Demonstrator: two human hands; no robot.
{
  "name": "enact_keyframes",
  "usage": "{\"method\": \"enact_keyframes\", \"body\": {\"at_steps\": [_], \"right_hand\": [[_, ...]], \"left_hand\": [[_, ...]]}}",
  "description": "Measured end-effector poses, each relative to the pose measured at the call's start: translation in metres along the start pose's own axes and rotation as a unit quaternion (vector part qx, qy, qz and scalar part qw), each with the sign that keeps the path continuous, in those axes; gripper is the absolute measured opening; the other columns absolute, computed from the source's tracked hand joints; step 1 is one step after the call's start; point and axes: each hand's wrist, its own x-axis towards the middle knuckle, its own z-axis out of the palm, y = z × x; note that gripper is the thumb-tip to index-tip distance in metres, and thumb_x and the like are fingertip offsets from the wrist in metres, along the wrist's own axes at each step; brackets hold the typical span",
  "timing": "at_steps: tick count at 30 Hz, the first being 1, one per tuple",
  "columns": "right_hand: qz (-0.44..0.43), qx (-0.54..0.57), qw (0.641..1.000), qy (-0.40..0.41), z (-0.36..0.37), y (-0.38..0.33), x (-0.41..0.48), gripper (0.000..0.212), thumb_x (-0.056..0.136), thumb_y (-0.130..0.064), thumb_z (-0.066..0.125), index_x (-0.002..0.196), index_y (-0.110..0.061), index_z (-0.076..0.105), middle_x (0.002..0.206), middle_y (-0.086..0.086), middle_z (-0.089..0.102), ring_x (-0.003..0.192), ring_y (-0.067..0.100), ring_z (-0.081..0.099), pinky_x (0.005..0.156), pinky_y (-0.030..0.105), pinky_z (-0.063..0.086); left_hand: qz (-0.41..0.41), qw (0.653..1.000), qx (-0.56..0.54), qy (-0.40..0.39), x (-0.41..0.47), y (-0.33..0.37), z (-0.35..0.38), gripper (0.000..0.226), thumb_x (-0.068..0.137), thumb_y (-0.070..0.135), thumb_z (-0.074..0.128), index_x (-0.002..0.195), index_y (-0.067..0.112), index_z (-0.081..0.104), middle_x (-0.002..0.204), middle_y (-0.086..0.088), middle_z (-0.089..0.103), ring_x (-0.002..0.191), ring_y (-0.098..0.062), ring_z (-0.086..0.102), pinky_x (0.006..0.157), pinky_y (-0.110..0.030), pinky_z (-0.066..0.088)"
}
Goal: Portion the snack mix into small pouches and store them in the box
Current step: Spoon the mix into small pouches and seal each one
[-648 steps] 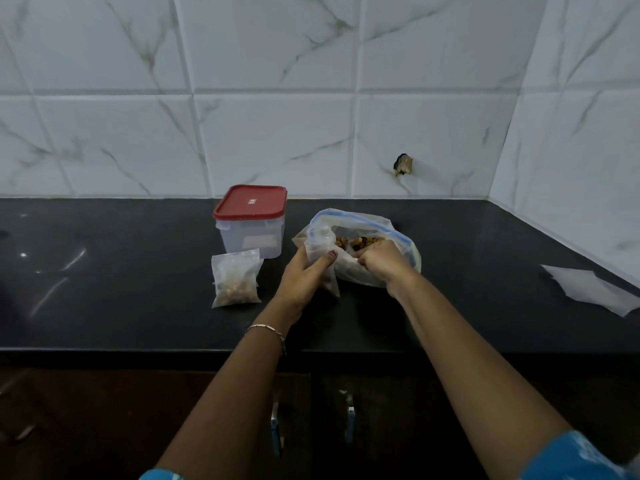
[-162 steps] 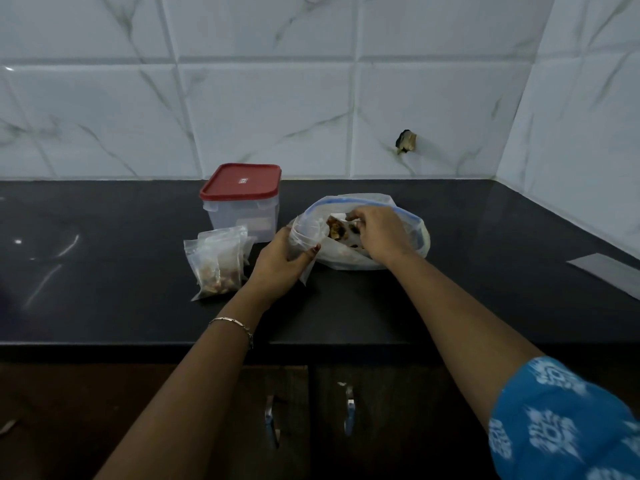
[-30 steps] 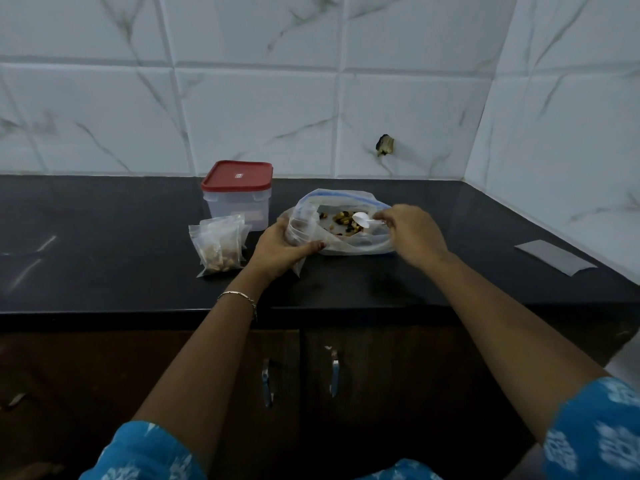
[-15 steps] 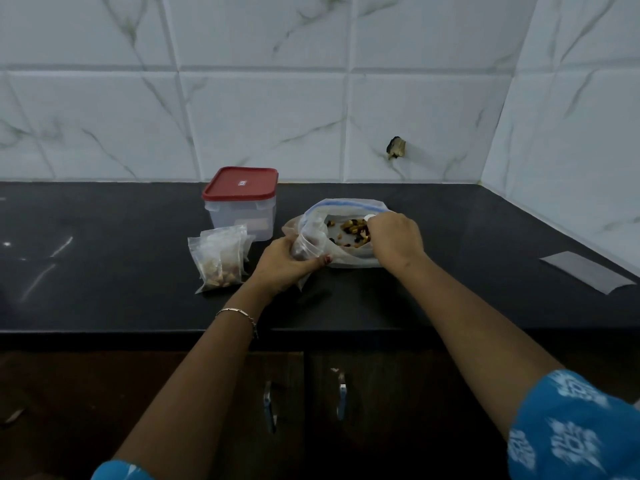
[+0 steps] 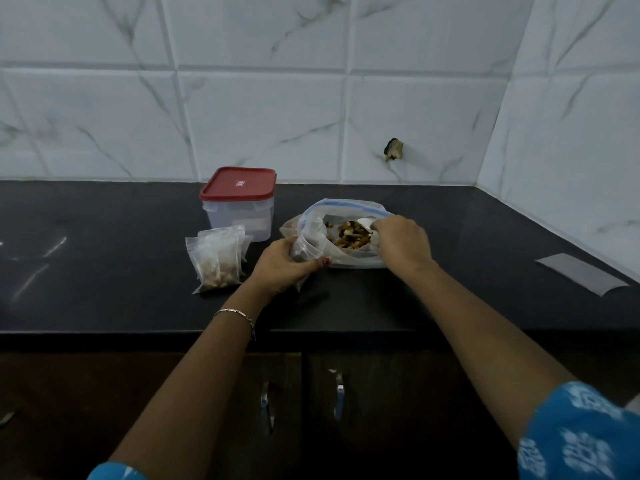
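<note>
A black countertop [image 5: 104, 258] is seen from above, backed by white marble-patterned tiles [image 5: 263, 116]. Toward the left of the working area, filled small pouches [image 5: 217, 261] are stacked leaning together on the counter, with brownish snack mix settled in their lower halves. Just behind them a clear plastic box [image 5: 239, 216] stands upright, closed by a red lid [image 5: 239, 183]. To the right of the pouches, the left hand [image 5: 284, 268] — a thin bracelet [image 5: 235, 315] worn at the wrist — is closed around a small clear pouch [image 5: 306, 249], which is held against the near left edge of the large zip bag [image 5: 346, 233]. That bag lies on the counter with its blue-striped mouth pulled open, and the loose snack mix [image 5: 349, 235] is visible inside it. The right hand [image 5: 401, 242] is placed at the bag's right rim, its fingers curled over a small white object [image 5: 365, 223] that reaches toward the mix; what the object is cannot be made out clearly. A blue patterned sleeve [image 5: 581, 434] is seen at the lower right. Farther right, well apart from the bag, a flat grey strip [image 5: 581, 273] lies on the counter — beside the corner wall. Below the counter edge, dark cabinet doors with two metal handles [image 5: 337, 396] are visible.
</note>
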Motion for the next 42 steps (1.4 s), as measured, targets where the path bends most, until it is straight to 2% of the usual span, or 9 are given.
{"method": "enact_keyframes", "body": {"at_steps": [6,9,15,17,20,25,34,38,42], "right_hand": [[0.083,0.156,0.984,-0.021,0.004,0.000,0.004,0.030,0.092,-0.011,0.057,0.117,-0.022,0.069,0.114,0.005,0.068,0.094,0.022,0.064,0.080,0.032,0.053],[0.104,0.263,0.957,-0.065,0.003,0.002,0.003,0.028,0.095,-0.010,0.054,0.115,-0.020,0.071,0.116,0.005,0.068,0.084,0.014,0.059,0.073,0.026,0.046],[0.153,0.384,0.902,-0.119,-0.001,0.001,0.003,0.031,0.091,-0.003,0.055,0.106,-0.021,0.075,0.118,-0.002,0.066,0.092,0.009,0.056,0.070,0.019,0.042],[0.177,0.430,0.873,-0.144,-0.002,-0.002,0.003,0.028,0.089,-0.003,0.058,0.101,-0.021,0.076,0.113,-0.002,0.067,0.098,0.011,0.057,0.078,0.021,0.044],[0.209,0.467,0.842,-0.171,-0.004,-0.007,0.002,0.027,0.088,0.001,0.058,0.100,-0.015,0.076,0.101,-0.005,0.069,0.089,0.007,0.057,0.081,0.021,0.048],[0.257,0.499,0.805,-0.192,-0.009,-0.015,0.003,0.026,0.091,-0.001,0.053,0.102,-0.011,0.074,0.087,-0.001,0.065,0.062,0.006,0.048,0.048,0.012,0.039],[0.346,0.534,0.751,-0.177,-0.003,-0.033,0.008,0.017,0.090,-0.017,0.063,0.104,-0.008,0.066,0.083,0.004,0.059,0.067,0.012,0.047,0.058,0.023,0.037],[0.370,0.561,0.724,-0.157,-0.004,-0.032,0.009,0.014,0.089,-0.017,0.065,0.101,-0.009,0.067,0.073,0.000,0.057,0.060,0.010,0.045,0.052,0.021,0.035],[0.373,0.600,0.692,-0.148,-0.011,-0.026,0.005,0.007,0.087,-0.010,0.064,0.082,-0.012,0.068,0.068,0.001,0.069,0.055,0.007,0.048,0.049,0.020,0.035]], "left_hand": [[-0.004,1.000,0.020,-0.006,0.002,-0.001,0.000,0.052,0.076,0.035,0.079,0.123,0.019,0.061,0.118,0.001,0.068,0.108,-0.011,0.062,0.099,-0.034,0.049],[-0.007,0.999,0.030,-0.009,0.003,-0.002,-0.001,0.054,0.076,0.036,0.078,0.124,0.018,0.060,0.119,0.000,0.067,0.110,-0.013,0.061,0.101,-0.039,0.048],[-0.003,0.998,0.056,-0.016,0.004,-0.004,-0.001,0.058,0.075,0.042,0.078,0.126,0.018,0.060,0.119,0.001,0.067,0.111,-0.013,0.061,0.102,-0.042,0.047],[-0.003,0.998,0.056,-0.017,0.004,-0.003,-0.001,0.059,0.075,0.042,0.078,0.126,0.018,0.060,0.119,0.001,0.067,0.110,-0.013,0.061,0.102,-0.041,0.047],[0.004,0.998,0.053,-0.017,0.003,-0.003,-0.001,0.057,0.076,0.041,0.078,0.125,0.018,0.061,0.117,0.002,0.068,0.109,-0.012,0.062,0.102,-0.040,0.048],[0.024,0.999,0.042,-0.022,0.000,0.000,0.000,0.047,0.078,0.038,0.078,0.119,0.019,0.065,0.109,0.005,0.071,0.103,-0.008,0.065,0.100,-0.038,0.050],[0.039,0.998,0.021,-0.047,-0.003,0.000,-0.003,0.056,0.073,0.044,0.079,0.120,0.020,0.064,0.112,0.006,0.070,0.105,-0.007,0.065,0.098,-0.036,0.050],[0.043,0.998,-0.043,-0.007,-0.006,0.004,-0.001,0.043,0.077,0.025,0.080,0.116,0.019,0.064,0.112,0.002,0.070,0.101,-0.004,0.066,0.088,-0.020,0.052],[0.037,0.996,-0.082,0.005,-0.007,0.005,0.000,0.049,0.074,0.020,0.082,0.119,0.016,0.062,0.113,0.000,0.069,0.104,-0.007,0.066,0.089,-0.023,0.053]]}}
